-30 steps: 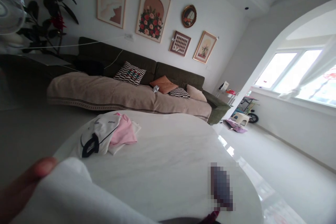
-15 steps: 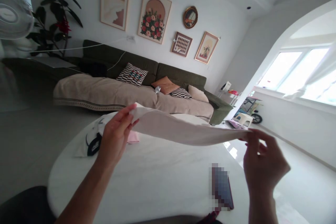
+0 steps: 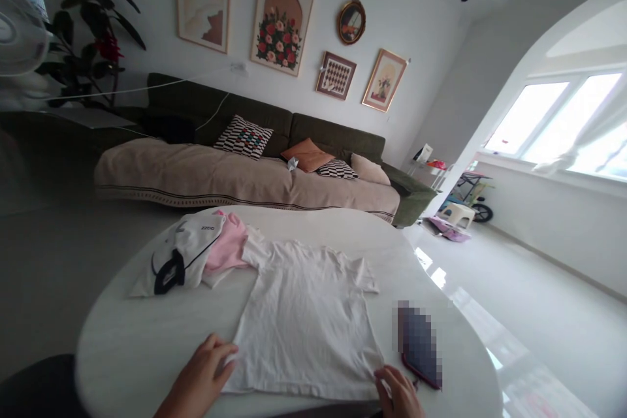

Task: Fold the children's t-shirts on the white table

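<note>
Near me: left hand (image 3: 203,372) lies flat, fingers loosely spread, tips on the tee's (image 3: 306,313) lower-left hem. Right hand (image 3: 399,392) curls at the lower-right corner, I can't tell if it pinches cloth. Half a sec ago both held the tee up in the air; now it's spread flat on the table (image 3: 122,353), neck away from me. Phone (image 3: 420,346) just to its right, pile (image 3: 196,255) beyond, sofa (image 3: 220,170) at the back

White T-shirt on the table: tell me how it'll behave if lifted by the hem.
Probably floppy: the white T-shirt lies flat, thin and creased on the table. Likely light, and may slide easily on that smooth, glossy top.
</note>
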`<state>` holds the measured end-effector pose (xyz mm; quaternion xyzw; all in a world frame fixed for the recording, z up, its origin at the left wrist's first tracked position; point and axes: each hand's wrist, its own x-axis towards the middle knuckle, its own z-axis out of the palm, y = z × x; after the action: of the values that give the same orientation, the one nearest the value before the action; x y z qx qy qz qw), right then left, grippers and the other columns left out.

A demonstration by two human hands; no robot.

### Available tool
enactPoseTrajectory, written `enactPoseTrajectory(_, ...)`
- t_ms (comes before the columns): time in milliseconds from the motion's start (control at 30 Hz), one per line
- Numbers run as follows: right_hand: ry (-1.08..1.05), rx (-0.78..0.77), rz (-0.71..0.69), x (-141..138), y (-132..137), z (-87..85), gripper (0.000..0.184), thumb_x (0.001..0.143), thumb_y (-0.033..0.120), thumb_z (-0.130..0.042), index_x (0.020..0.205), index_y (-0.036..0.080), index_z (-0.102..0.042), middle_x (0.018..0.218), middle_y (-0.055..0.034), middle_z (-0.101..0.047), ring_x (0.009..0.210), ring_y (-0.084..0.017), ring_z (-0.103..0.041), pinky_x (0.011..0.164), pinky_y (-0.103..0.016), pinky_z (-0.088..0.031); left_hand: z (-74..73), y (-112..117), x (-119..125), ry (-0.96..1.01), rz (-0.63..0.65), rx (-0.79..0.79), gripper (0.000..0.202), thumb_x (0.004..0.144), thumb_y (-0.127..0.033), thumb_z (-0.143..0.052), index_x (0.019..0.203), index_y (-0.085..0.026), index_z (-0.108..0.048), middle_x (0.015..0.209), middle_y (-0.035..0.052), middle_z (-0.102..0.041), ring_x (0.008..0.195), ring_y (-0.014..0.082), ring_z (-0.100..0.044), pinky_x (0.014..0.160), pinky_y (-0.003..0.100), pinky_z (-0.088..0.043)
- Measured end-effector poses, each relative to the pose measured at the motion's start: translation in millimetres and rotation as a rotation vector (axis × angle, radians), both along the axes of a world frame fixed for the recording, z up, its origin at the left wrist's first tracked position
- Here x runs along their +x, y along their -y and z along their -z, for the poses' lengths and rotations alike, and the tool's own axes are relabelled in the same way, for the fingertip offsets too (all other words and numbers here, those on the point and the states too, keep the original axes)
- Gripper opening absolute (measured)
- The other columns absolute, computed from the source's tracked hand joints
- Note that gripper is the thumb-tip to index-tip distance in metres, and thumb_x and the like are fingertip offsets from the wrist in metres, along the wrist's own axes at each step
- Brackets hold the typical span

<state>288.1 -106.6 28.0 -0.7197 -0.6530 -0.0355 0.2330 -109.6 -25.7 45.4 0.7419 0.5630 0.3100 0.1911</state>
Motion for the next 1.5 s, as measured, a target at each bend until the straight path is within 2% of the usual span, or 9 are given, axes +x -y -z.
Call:
enactPoseTrajectory(133,-0.018,-0.025,0.009,-49,-37,-29.9,0.045,0.091,0.030,-0.025,0.104,0.016,-0.066,0.116,-0.0129,-0.062,0.109,-0.022,-0.057,0.092,-0.032,-0.044,-29.4,-16,35,-0.195,0.039,0.132,0.034,0.086,-0.029,-0.042,0.109,-0.022,-0.065,0.112,0.0105,-0.061,0.107,0.0229,-0.054,0.094,0.036,-0.043)
enactPoseTrajectory(300,0.080,-0.284,0.003,-102,-76,-27.7,0.052,0.091,0.042,-0.031,0.138,0.021,-0.035,0.147,-0.0061,-0.028,0.137,-0.027,-0.018,0.105,-0.049,-0.026,-11.7,-28,71,-0.355,0.248,0.034,0.050,0.087,-0.048,-0.040,0.133,-0.031,-0.043,0.146,0.0085,-0.033,0.134,0.0322,-0.025,0.105,0.052,-0.026)
enactPoseTrajectory(433,0.112,-0.379,0.023,-97,-83,-17.2,0.055,0.090,0.052,-0.026,0.141,0.030,-0.023,0.150,-0.0006,-0.020,0.138,-0.026,-0.009,0.106,-0.052,-0.021,2.1,-32,73,-0.410,0.223,0.016,0.053,0.086,-0.052,-0.038,0.137,-0.038,-0.030,0.149,0.0052,-0.023,0.136,0.0339,-0.015,0.105,0.056,-0.020)
enactPoseTrajectory(633,0.106,-0.427,0.033,-90,-96,-31.0,0.054,0.092,0.049,-0.026,0.142,0.031,-0.019,0.151,-0.0003,-0.016,0.139,-0.022,-0.006,0.107,-0.049,-0.017,-6.7,-43,82,-0.458,0.183,-0.002,0.056,0.085,-0.050,-0.043,0.137,-0.034,-0.032,0.148,0.0060,-0.028,0.136,0.0341,-0.019,0.106,0.057,-0.016)
enactPoseTrajectory(933,0.026,-0.447,-0.072,-90,-65,-24.4,0.059,0.087,0.050,-0.035,0.141,0.027,-0.027,0.149,-0.0024,-0.020,0.138,-0.028,-0.012,0.106,-0.050,-0.020,-11.9,-24,64,-0.411,0.238,-0.136,0.052,0.085,-0.047,-0.042,0.134,-0.033,-0.040,0.147,0.0066,-0.029,0.135,0.0346,-0.018,0.104,0.056,-0.023)
enactPoseTrajectory(1033,-0.017,-0.405,-0.046,-83,-83,-40.3,0.055,0.089,0.042,-0.034,0.139,0.018,-0.033,0.145,-0.0075,-0.031,0.135,-0.026,-0.023,0.105,-0.045,-0.027,-27.0,-51,81,-0.370,0.170,-0.045,0.048,0.088,-0.039,-0.036,0.129,-0.018,-0.049,0.139,0.0142,-0.043,0.132,0.0319,-0.031,0.104,0.049,-0.030)
enactPoseTrajectory(1167,0.022,-0.272,-0.007,-73,-135,-55.9,0.049,0.091,0.024,-0.027,0.136,0.009,-0.037,0.144,-0.0105,-0.033,0.135,-0.022,-0.025,0.106,-0.036,-0.028,-32.3,-107,116,-0.350,0.135,0.120,0.048,0.090,-0.027,-0.029,0.131,-0.007,-0.044,0.141,0.0159,-0.040,0.134,0.0272,-0.027,0.108,0.041,-0.027)
enactPoseTrajectory(1333,0.050,-0.267,0.037,-51,-199,-41.8,0.052,0.084,0.005,-0.023,0.134,-0.002,-0.036,0.144,-0.0184,-0.031,0.130,-0.019,-0.036,0.100,-0.027,-0.036,-7.6,-178,140,-0.366,0.085,0.094,0.049,0.088,-0.021,-0.029,0.131,-0.002,-0.040,0.142,0.0189,-0.037,0.132,0.0267,-0.030,0.106,0.040,-0.031)
enactPoseTrajectory(1500,0.054,-0.275,0.043,-25,-247,-23.0,0.057,0.082,0.001,-0.019,0.138,0.002,-0.031,0.145,-0.0122,-0.032,0.131,-0.013,-0.033,0.105,-0.023,-0.029,12.6,-231,136,-0.417,0.057,0.086,0.048,0.087,-0.021,-0.029,0.130,-0.004,-0.044,0.140,0.0177,-0.041,0.130,0.0244,-0.035,0.108,0.036,-0.026)
